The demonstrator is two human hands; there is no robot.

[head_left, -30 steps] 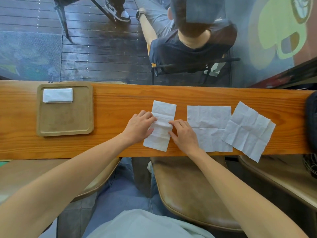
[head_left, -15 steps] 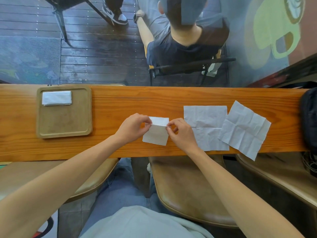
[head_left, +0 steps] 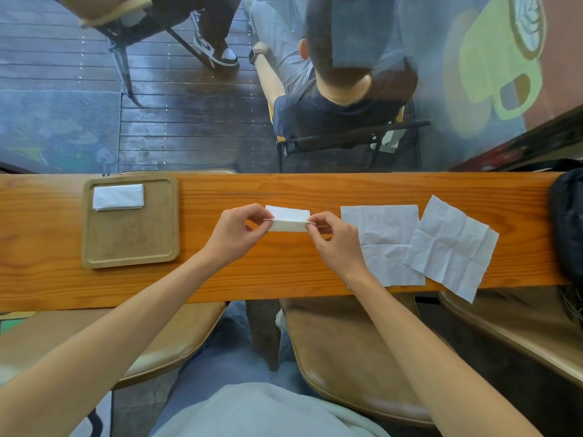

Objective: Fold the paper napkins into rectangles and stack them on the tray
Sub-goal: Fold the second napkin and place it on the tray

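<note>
White napkin (head_left: pixel 288 219), pinched at both ends by left hand (head_left: pixel 237 235) and right hand (head_left: pixel 335 244), risks a crooked fold if either grip slips.

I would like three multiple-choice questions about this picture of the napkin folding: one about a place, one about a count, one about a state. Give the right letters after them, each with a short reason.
1. Where does the folded napkin on the tray lie?
A. far left corner
B. middle
C. near right corner

2. How many unfolded napkins lie on the counter?
A. one
B. two
C. four

3. How is the napkin in the hands held?
A. pressed flat under open palms
C. by one hand only
B. pinched at each end, left hand and right hand

Answers:
1 A: it sits in the tray's far left corner.
2 B: the flat napkin and the tilted napkin overlapping its right edge.
3 B: fingers of both hands pinch its ends.
</note>
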